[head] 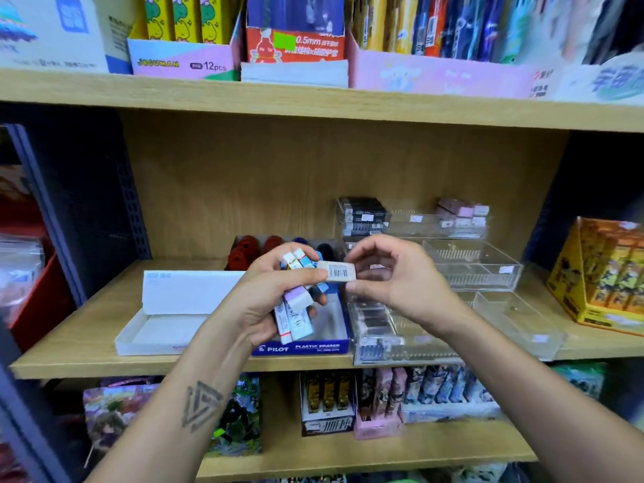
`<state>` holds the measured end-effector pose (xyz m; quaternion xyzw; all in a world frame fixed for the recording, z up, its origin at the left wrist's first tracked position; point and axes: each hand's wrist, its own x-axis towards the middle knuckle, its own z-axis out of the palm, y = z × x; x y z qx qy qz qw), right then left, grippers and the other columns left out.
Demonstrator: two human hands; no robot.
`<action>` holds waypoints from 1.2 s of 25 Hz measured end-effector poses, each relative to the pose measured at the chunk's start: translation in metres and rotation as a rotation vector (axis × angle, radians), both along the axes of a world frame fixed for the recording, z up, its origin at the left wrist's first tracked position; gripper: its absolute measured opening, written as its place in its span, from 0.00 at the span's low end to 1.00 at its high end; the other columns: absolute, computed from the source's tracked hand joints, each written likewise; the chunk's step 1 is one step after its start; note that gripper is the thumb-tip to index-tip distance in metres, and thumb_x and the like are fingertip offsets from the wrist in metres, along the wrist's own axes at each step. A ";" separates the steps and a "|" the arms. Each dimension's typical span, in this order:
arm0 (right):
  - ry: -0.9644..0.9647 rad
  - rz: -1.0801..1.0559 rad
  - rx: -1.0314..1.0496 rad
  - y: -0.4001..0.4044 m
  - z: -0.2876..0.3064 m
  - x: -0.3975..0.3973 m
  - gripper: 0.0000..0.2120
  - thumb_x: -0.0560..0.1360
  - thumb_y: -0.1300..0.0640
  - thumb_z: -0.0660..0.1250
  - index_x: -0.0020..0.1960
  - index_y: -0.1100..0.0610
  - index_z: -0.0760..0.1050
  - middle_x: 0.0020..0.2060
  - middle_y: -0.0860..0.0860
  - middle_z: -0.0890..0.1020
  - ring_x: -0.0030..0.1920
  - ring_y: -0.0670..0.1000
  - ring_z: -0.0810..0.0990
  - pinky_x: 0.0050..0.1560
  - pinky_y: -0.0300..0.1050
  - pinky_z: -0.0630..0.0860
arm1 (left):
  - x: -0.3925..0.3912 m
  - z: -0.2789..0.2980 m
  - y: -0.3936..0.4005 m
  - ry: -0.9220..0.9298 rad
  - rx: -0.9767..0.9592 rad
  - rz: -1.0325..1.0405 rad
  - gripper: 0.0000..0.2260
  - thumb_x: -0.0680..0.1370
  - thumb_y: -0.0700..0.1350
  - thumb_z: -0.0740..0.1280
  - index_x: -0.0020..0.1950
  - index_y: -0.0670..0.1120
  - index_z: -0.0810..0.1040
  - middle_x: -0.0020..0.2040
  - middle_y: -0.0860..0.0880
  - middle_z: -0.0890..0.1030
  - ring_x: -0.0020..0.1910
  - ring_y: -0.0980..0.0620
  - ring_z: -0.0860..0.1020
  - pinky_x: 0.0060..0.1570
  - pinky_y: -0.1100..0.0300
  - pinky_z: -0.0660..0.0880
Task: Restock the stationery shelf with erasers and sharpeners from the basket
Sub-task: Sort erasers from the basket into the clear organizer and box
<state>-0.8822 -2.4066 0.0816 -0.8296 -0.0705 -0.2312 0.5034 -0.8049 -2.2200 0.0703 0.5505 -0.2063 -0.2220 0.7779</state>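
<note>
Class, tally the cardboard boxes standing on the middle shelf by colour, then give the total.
White box: 1
Blue Pilot box: 1
Yellow box: 1
Total: 3

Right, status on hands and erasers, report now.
Left hand grips eraser bundle. Right hand pinches white barcoded eraser, above Pilot box. Nothing in the way.

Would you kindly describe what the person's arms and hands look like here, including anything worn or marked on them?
Both forearms are bare, with no sleeves in view, and both hands are ungloved. The left hand and right hand show no rings, and no watch or bracelet appears at either wrist. The left forearm carries a dark tattoo of nested triangles; the right forearm shows no marking.
</note>
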 end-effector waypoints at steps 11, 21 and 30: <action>0.153 -0.100 -0.063 -0.053 0.008 -0.034 0.10 0.80 0.64 0.65 0.57 0.55 0.82 0.43 0.51 0.87 0.42 0.49 0.84 0.51 0.46 0.82 | -0.019 0.019 -0.058 0.089 0.094 -0.058 0.08 0.74 0.33 0.71 0.50 0.42 0.79 0.43 0.35 0.82 0.31 0.42 0.78 0.27 0.58 0.75; 0.158 -0.270 -0.464 -0.090 0.037 -0.020 0.14 0.73 0.57 0.75 0.57 0.47 0.81 0.48 0.45 0.82 0.46 0.45 0.80 0.52 0.44 0.79 | -0.016 0.056 -0.109 0.144 0.174 0.020 0.08 0.73 0.29 0.70 0.46 0.40 0.76 0.36 0.35 0.79 0.27 0.44 0.77 0.26 0.58 0.75; 0.224 -0.518 -0.832 -0.158 0.104 0.084 0.04 0.73 0.56 0.74 0.47 0.53 0.84 0.44 0.48 0.85 0.47 0.48 0.82 0.45 0.37 0.77 | 0.030 0.084 -0.125 0.279 0.216 0.057 0.08 0.77 0.35 0.67 0.39 0.40 0.75 0.27 0.43 0.79 0.24 0.49 0.77 0.22 0.64 0.74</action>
